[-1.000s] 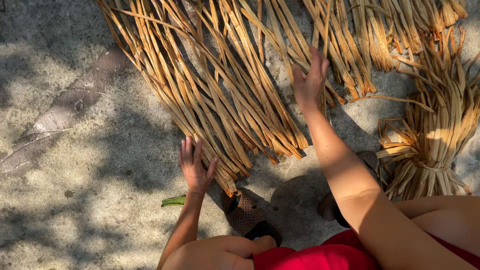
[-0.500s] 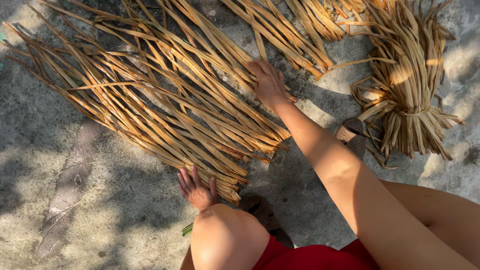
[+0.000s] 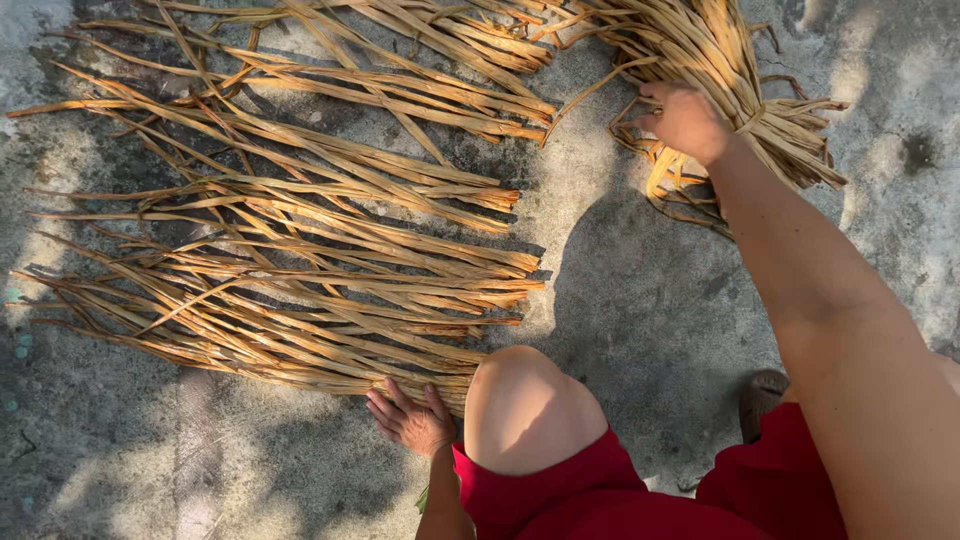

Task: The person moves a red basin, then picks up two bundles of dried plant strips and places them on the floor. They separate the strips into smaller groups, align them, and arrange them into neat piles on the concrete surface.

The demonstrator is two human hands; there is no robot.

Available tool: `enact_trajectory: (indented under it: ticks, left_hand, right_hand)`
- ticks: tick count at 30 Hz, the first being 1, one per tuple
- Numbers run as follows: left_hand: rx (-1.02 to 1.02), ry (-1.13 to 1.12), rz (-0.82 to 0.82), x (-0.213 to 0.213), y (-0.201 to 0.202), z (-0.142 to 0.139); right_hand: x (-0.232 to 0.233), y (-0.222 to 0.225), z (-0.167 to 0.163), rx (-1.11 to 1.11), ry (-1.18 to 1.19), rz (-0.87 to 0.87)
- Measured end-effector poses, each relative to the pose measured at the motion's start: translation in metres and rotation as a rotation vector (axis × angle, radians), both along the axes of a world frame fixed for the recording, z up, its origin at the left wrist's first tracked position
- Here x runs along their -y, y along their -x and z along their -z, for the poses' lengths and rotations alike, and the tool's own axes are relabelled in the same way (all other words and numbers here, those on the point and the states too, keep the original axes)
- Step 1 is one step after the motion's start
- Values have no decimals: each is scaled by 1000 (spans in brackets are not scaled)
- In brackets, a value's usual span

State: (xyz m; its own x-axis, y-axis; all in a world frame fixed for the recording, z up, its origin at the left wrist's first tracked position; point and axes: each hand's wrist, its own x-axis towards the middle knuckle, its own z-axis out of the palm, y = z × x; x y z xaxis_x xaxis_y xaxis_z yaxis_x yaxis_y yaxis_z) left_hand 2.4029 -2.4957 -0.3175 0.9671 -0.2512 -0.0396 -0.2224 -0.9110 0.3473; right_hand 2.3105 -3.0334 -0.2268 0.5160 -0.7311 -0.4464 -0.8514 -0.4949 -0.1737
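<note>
Right hand [image 3: 685, 120] moved from spread dried strips [image 3: 300, 240] to far-right tied bundle [image 3: 740, 90], fingers curled grasping it. Left hand [image 3: 410, 418] stays flat, fingers splayed, on near strip ends.

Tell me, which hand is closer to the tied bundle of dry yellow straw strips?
Right. The right hand rests on the tied bundle of dry yellow straw strips; the left hand is far away, beside the knee.

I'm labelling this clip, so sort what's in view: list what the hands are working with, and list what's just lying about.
In hand:
- right hand on the tied bundle of dried leaves
- left hand flat at the edge of the spread dried strips

Lying about:
- concrete ground
- sandal by the knee
- green leaf scrap
</note>
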Motion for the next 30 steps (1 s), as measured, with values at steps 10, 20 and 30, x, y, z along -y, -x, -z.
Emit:
enact_trajectory:
  ticks: [10,20,30]
  left_hand:
    - [64,23,47,2,18,11]
    - [80,467,-278,15,74,-44]
    - [-571,502,581,161,216,-58]
  right_hand:
    - [49,177,49,-212,79,252]
    - [77,220,60,-94,94,203]
    - [54,238,-50,715,-593,337]
